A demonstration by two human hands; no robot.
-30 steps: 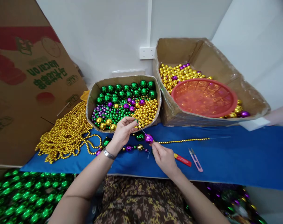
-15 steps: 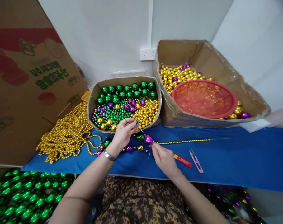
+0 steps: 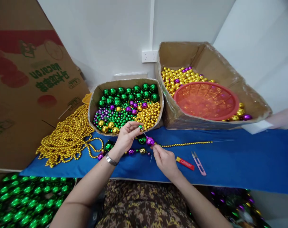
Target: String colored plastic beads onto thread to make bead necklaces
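Mid-frame, pinching green bead [image 3: 140,127] with left hand [image 3: 126,136], purple ball [image 3: 150,141] with right hand [image 3: 167,161]; might drop bead through slack grip.

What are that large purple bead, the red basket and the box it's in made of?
Purple bead: probably plastic with a metallic coat, given its mirror highlights.
Red basket: likely semi-gloss plastic, by its smooth rim, ribbed wall.
Box: matt brown cardboard, by its folded walls, edged with shiny clear film.
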